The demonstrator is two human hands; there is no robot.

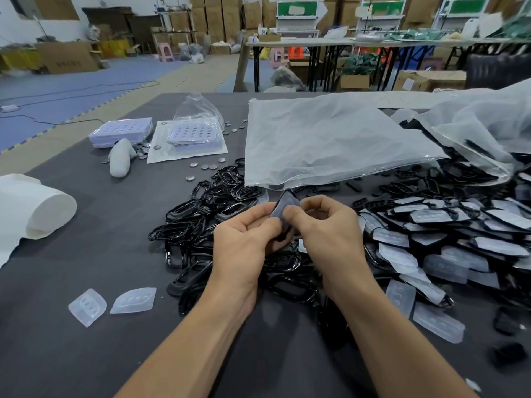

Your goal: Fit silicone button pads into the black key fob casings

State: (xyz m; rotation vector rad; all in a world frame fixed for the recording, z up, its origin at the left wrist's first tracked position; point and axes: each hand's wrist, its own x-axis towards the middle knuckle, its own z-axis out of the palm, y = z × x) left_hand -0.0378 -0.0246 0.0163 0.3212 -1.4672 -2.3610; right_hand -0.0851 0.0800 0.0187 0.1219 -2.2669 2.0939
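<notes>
Above a heap of empty black casings [201, 214], my left hand [244, 239] and my right hand [327, 225] together grip one black key fob casing with a translucent silicone pad [287, 203] on it. Fingers and thumbs of both hands pinch its edges, hiding most of the casing. Two loose silicone pads [87, 307] [134, 300] lie on the dark table at the near left. To the right spreads a pile of casings with pads fitted [448, 239].
A large clear plastic bag [324, 139] lies behind the hands, another bag [482, 124] at the far right. Coin cell batteries [205, 166], purple trays [122, 132] and a white roll [31, 208] occupy the left side of the grey table [71, 354].
</notes>
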